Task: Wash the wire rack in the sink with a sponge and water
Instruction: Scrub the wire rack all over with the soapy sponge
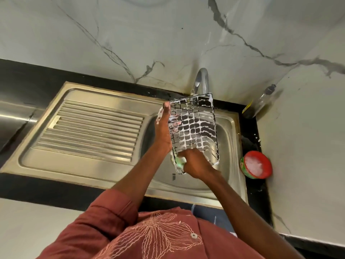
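Scrubbing the near corner of a soapy rack

Head view: the rack (194, 128) is held tilted up over the sink (229, 128) basin, its far edge just under the tap (202, 79) and its near corner low toward the person. Foam coats most of the grid wires.

The left hand (164, 129) steadies the rack along its left edge, palm against the frame and fingers (166, 107) running up it. The fingertips go behind the wires, so I cannot tell whether they wrap the edge or only press it.

The right hand (194, 163) is curled tight around a green sponge (180, 160), pressing it onto the near left corner of the rack.

To do this step well, I judge that the sponge should travel along the wires in both directions, since a grid traps dirt at the crossings. The corner and outer frame need extra passes. The left hand should push back against each stroke so the rack does not swing. Soap makes the wires slippery, so a firmer hold on the frame would help.

No water is plainly visible from the tap, so rinsing seems yet to come.

On the black tabletop (250, 128) to the right stand a red tub (256, 165) of foamy soap, near, and a bottle (261, 101) lying tilted in the far corner. The drainboard (89, 129) lies to the left.
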`<state>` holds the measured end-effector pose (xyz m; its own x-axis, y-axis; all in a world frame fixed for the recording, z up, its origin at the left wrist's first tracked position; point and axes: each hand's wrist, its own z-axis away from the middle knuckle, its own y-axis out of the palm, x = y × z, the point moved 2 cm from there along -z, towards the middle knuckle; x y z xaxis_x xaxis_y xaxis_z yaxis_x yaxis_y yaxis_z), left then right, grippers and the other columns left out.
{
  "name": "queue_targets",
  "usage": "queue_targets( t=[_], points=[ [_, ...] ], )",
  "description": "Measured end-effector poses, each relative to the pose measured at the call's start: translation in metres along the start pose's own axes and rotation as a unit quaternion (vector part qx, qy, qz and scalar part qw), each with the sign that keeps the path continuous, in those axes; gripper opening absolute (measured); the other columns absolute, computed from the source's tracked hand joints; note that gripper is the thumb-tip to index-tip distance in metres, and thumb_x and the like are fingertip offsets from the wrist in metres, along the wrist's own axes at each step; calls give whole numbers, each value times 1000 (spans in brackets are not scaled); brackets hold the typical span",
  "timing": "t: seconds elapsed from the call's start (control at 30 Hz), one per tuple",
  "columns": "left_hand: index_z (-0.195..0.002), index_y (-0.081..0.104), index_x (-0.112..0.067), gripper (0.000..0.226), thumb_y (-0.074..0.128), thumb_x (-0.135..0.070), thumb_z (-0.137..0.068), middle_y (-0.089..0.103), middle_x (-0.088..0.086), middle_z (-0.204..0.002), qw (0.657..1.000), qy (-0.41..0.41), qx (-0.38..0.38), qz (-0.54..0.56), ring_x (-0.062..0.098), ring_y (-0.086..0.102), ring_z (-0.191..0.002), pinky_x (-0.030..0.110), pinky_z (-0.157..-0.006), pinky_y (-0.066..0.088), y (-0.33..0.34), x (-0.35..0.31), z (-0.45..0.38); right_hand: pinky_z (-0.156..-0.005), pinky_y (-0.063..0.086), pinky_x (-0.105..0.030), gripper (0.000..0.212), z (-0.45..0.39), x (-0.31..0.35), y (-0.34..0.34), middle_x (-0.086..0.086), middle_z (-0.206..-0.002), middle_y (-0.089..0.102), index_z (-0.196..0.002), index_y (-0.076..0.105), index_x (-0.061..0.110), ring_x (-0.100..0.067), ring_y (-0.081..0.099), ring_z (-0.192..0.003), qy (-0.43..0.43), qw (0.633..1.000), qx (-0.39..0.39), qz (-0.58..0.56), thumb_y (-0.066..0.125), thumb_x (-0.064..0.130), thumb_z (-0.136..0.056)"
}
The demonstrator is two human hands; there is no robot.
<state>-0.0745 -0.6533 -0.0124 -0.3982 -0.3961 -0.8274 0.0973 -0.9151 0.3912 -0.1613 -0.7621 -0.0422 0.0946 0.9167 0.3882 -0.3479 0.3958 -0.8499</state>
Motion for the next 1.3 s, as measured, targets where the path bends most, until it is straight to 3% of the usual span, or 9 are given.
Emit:
queue_targets(
  t=[0.13,0.33,0.5,0.67,0.77,0.9,1.03,1.13,1.3],
  points=[
    [-149,54,-31,119,65,-98,-51,66,9,-140,1000,-12,3,21,30,67,-122,55,-103,54,-7,0,2,-95,53,-37,45,5,-6,-17,-11,-122,71,-120,74,18,-31,66,-113,-23,998,7,61,69,2,-78],
    [-149,53,-32,97,59,-87,-70,58,9,-148,1000,-10,7,2,30,59,-130,57,-109,46,1,0,8,-92,54,-39,33,6,-4,-15,-16,-117,67,-115,70,6,-34,64,-108,23,989,-14,149,70,4,-82],
    [-144,57,-31,102,63,-91,-61,65,11,-138,998,-53,-3,37,31,66,-118,47,-93,56,-4,4,11,-89,52,-35,39,12,-17,-7,-15,-118,69,-119,69,9,-33,65,-111,53,998,21,24,66,7,-81],
    [-137,62,-39,102,67,-97,-54,58,13,-147,996,-87,19,9,36,60,-129,62,-108,46,-4,17,8,-52,56,-24,26,-9,-10,-28,-2,-87,75,-105,75,10,-12,69,-67,148,923,-212,-284,66,-1,-83],
    [-138,60,-38,116,67,-101,-42,52,9,-153,995,-103,8,-8,33,49,-139,61,-115,38,-2,15,9,-47,48,-11,32,-23,23,-43,3,-93,70,-112,71,13,-5,64,-69,66,916,-327,-223,64,-7,-88],
    [-115,69,-19,81,56,-86,-73,73,10,-117,994,-93,54,-12,26,65,-120,46,-109,49,16,-2,29,-59,43,-13,18,-35,38,-44,7,-100,64,-111,66,18,-12,61,-81,-28,959,-270,-77,54,11,-101],
    [-144,55,-37,107,57,-101,-57,44,10,-159,993,-101,45,-30,31,44,-144,60,-117,35,13,0,25,-51,49,-14,27,-38,8,-64,7,-123,57,-120,64,16,-6,56,-72,50,954,-289,-65,48,4,-102],
    [-156,39,-36,127,59,-103,-50,29,8,-169,990,-120,48,-49,33,30,-152,64,-120,27,17,1,19,-66,59,-28,37,-39,-6,-70,-9,-135,58,-121,65,9,-15,64,-86,116,926,-354,-60,59,-8,-88],
    [-110,65,-32,51,53,-76,-89,62,4,-135,989,-109,49,-85,25,49,-130,45,-116,34,25,-2,19,-85,55,-39,30,-48,16,-46,-11,-120,62,-121,65,8,-28,62,-101,22,964,-264,-31,50,-1,-96]
  ],
)
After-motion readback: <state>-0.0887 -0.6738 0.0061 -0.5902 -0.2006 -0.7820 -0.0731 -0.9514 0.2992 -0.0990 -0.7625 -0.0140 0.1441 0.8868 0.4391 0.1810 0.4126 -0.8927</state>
